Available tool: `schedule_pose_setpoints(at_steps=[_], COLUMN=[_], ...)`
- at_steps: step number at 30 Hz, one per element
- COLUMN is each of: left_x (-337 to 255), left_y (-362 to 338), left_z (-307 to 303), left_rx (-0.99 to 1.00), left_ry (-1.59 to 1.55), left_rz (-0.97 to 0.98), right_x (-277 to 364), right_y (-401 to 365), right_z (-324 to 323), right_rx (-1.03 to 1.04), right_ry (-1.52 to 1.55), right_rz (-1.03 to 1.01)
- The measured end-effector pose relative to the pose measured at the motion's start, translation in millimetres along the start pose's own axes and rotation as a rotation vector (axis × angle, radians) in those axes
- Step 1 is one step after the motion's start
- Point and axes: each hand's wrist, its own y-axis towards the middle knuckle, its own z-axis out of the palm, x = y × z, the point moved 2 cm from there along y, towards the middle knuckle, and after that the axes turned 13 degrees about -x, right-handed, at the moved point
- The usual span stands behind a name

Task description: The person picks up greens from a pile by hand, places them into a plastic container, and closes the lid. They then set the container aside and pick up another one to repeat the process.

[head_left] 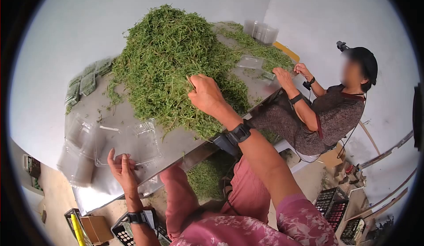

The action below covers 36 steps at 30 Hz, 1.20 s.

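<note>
Over the front of a tall heap of green leafy stems (168, 65), my right hand (205, 93) is closed, thumb and fingers pinched together. A thin brownish thing (191, 83) sticks out of the pinch; its kind I cannot tell. My left hand (121, 168) is at the table's near edge, fingers apart, with the fingertips overlapping the near rim of an open clear plastic clamshell box (143, 142). Loose stems lie between the box and the heap.
More clear boxes (75, 164) are stacked at the left. Filled packs (87, 83) lie at the metal table's (176, 141) far left. At the right a person (327, 113) sits with both hands over the table, near a clear lid (250, 62). Crates (331, 206) stand on the floor.
</note>
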Motion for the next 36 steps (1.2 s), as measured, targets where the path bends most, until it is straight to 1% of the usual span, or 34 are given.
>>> schedule_pose_setpoints(at_steps=[3,4,7,8,11,14,17,20,23,25,26,27,29,32,33,35,36], left_x=[4.3,4.1,2.3,2.0,4.3,3.4,4.0,-1.7,-1.0,-2.0,-2.5,-2.9,-2.3,-2.7,-3.0,-3.3,-2.6], left_y=[1.1,1.3,1.0,1.3,2.4,1.8,2.0,-0.1,0.7,0.8,0.7,0.5,0.7,1.3,1.0,0.9,1.5], left_z=[-2.0,-2.6,-3.3,-3.3,-3.9,-3.1,-3.2,-1.1,-1.8,-1.4,-0.5,-0.7,-1.4,-1.8,-1.8,-2.3,-2.7], left_rx=[0.007,0.005,0.009,0.010,0.018,0.013,0.016,0.001,-0.001,-0.010,-0.021,-0.034,-0.028,-0.021,-0.021,-0.022,-0.021], left_ry=[0.012,0.031,0.064,0.070,0.041,0.028,0.023,0.044,0.052,0.072,0.072,0.073,0.059,0.063,0.067,0.060,0.070], left_rz=[-0.007,-0.002,0.016,0.021,0.006,0.005,0.006,-0.012,-0.016,-0.012,-0.007,0.000,0.002,-0.003,-0.009,-0.013,-0.011], right_x=[0.7,-4.0,-15.8,-19.1,-10.3,2.5,-9.4,-17.4,-7.1,11.8,18.8,19.8,0.5,14.2,22.0,20.8,16.7], right_y=[-1.7,-5.6,-23.1,-27.2,-33.1,-41.4,-52.8,-50.0,-27.6,-12.0,-8.5,-8.3,-15.7,-15.9,-11.5,-9.4,-10.9], right_z=[2.8,5.9,25.4,28.7,29.5,29.8,44.6,49.5,32.1,15.2,10.4,9.3,22.1,15.2,9.6,9.9,11.9], right_rx=[-0.059,0.090,0.348,0.390,0.393,0.423,0.448,0.373,0.278,0.102,0.102,0.124,0.218,0.185,0.202,0.127,0.137], right_ry=[0.019,-0.073,-0.173,-0.165,-0.175,-0.184,-0.274,-0.259,-0.100,0.032,0.087,0.085,0.042,0.067,0.057,0.084,0.061], right_rz=[-0.008,0.003,0.072,0.087,0.083,0.155,0.088,0.047,0.093,0.028,0.106,0.131,0.097,0.159,0.173,0.132,0.128])
